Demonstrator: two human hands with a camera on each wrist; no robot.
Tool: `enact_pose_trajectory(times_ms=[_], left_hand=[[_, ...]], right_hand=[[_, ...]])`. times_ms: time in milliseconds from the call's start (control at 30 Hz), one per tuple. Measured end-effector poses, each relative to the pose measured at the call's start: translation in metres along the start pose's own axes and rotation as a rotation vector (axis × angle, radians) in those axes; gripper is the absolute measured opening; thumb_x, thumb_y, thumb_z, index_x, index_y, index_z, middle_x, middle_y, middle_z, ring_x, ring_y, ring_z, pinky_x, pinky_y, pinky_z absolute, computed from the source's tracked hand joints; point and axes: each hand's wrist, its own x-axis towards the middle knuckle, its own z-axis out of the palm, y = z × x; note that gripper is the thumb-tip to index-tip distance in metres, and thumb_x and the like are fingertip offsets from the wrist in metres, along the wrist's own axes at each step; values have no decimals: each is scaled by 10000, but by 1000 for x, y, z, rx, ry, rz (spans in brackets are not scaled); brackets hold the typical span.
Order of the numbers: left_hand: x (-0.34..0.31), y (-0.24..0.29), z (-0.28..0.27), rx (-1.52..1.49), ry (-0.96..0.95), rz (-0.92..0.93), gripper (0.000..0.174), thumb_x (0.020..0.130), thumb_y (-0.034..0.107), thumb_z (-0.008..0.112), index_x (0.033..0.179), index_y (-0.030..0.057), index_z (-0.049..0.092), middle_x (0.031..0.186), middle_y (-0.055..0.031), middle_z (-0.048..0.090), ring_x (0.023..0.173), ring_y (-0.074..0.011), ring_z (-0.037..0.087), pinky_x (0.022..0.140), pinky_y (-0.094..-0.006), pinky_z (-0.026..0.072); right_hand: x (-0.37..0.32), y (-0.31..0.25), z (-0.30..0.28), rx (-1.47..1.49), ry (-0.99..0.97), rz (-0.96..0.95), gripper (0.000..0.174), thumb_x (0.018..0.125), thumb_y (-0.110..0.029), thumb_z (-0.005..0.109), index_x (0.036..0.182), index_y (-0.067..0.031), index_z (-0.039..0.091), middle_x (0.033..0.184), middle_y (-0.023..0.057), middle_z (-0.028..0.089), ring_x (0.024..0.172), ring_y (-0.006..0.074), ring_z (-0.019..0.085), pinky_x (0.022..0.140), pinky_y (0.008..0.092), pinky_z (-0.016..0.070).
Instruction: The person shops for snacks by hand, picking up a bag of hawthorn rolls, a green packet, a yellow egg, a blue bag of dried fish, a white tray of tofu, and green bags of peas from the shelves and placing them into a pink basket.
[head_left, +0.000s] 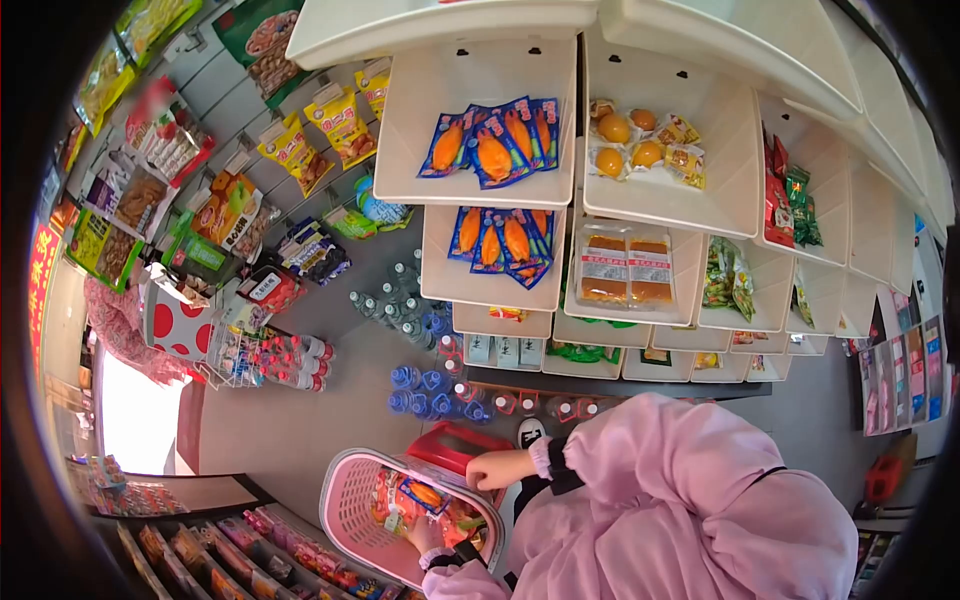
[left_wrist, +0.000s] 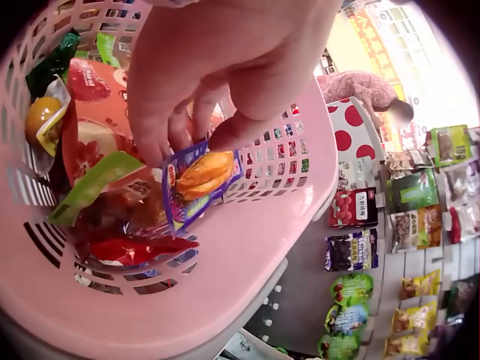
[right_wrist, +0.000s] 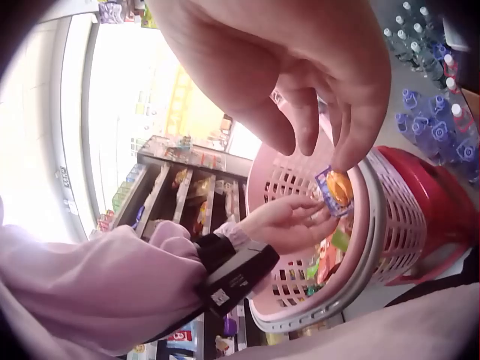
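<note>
A small blue snack packet printed with an orange drumstick-like piece (left_wrist: pixel 204 178) is pinched between the thumb and fingers of my left hand (left_wrist: pixel 225 79), inside the pink basket (left_wrist: pixel 247 244). Below it in the basket lie a red-orange bag (left_wrist: pixel 94 112), a green-topped pouch (left_wrist: pixel 101 184) and a wrapped brown egg (left_wrist: pixel 45 116). My right hand (head_left: pixel 500 470) hangs over the basket's rim on the other side. In the right wrist view its fingers (right_wrist: pixel 304 120) curl loosely with nothing between them, their tips overlapping the rim near the packet.
A red stool or basket-like object (head_left: pixel 450 445) stands right beside the pink basket. White bins (head_left: pixel 480 90) ahead hold matching blue packets and wrapped eggs. Bottles (head_left: pixel 430 390) stand on the floor, snack bags (head_left: pixel 295 155) hang on the left wall, and a snack shelf (head_left: pixel 240 550) is at lower left.
</note>
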Motion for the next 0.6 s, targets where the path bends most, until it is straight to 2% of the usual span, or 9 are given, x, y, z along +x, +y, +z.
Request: enact_pose_trajectory(times_ms=[33, 100, 200, 267, 300, 333, 433, 533, 600], left_hand=[[-10, 12, 14, 33, -15, 73, 132, 714, 4, 471, 845, 12, 485, 760, -67, 522, 642, -189, 529, 561, -285, 453], [-38, 44, 55, 91, -42, 221, 159, 742, 43, 515, 893, 1, 485, 711, -55, 525, 586, -135, 509, 507, -221, 421], [-62, 93, 121, 280, -261, 427, 147, 758, 72, 539, 871, -6, 485, 676, -40, 512, 594, -104, 495, 502, -200, 404], [-93, 133, 174, 425, -408, 472, 164, 779, 74, 530, 906, -22, 488, 683, -34, 522, 624, -95, 498, 537, -205, 412], [-93, 149, 196, 567, -455, 584, 158, 781, 73, 524, 909, -18, 506, 760, -48, 535, 675, -102, 514, 559, -211, 429], [-94, 163, 221, 708, -498, 695, 155, 782, 71, 519, 911, -15, 523, 837, -62, 547, 726, -110, 530, 582, -218, 447], [-177, 206, 329, 480, -752, 907, 188, 803, 48, 508, 978, -22, 500, 772, -36, 554, 704, -96, 528, 627, -212, 428], [-230, 238, 409, 595, -954, 1102, 201, 804, 60, 509, 990, -16, 511, 809, -53, 574, 723, -101, 549, 639, -224, 440], [-251, 254, 454, 796, -835, 1500, 222, 771, 83, 522, 979, 6, 526, 758, -145, 583, 692, -198, 590, 621, -270, 451]], right_hand=[[-8, -8, -12, 52, 123, -109, 183, 711, -89, 520, 864, 0, 563, 799, 114, 603, 736, 206, 579, 661, 299, 445], [-24, -34, -44, 20, 190, -220, 174, 729, -82, 511, 877, -1, 551, 802, 108, 598, 742, 204, 579, 676, 302, 447], [-49, -95, -94, -62, 327, -239, 161, 746, -77, 501, 887, -7, 536, 830, 103, 586, 777, 199, 570, 694, 300, 445], [-73, -148, -124, -88, 407, -268, 171, 762, -95, 492, 911, -17, 523, 859, 108, 574, 800, 205, 561, 697, 299, 441], [-86, -175, -137, -78, 470, -292, 180, 770, -107, 486, 926, -22, 515, 874, 113, 567, 808, 213, 557, 695, 301, 439], [-93, -188, -153, -294, 566, -368, 190, 773, -119, 483, 934, -23, 509, 880, 124, 560, 805, 232, 551, 687, 314, 438], [-107, -216, -200, -808, 888, -489, 188, 751, -104, 480, 912, -11, 508, 860, 151, 555, 781, 288, 540, 664, 367, 432], [-114, -238, -245, -1103, 1005, -181, 221, 725, -87, 521, 928, -1, 514, 849, 163, 556, 841, 318, 527, 760, 377, 407], [-117, -240, -268, -1205, 1020, -4, 193, 704, -65, 510, 883, 4, 532, 801, 172, 569, 821, 329, 529, 767, 395, 399]])
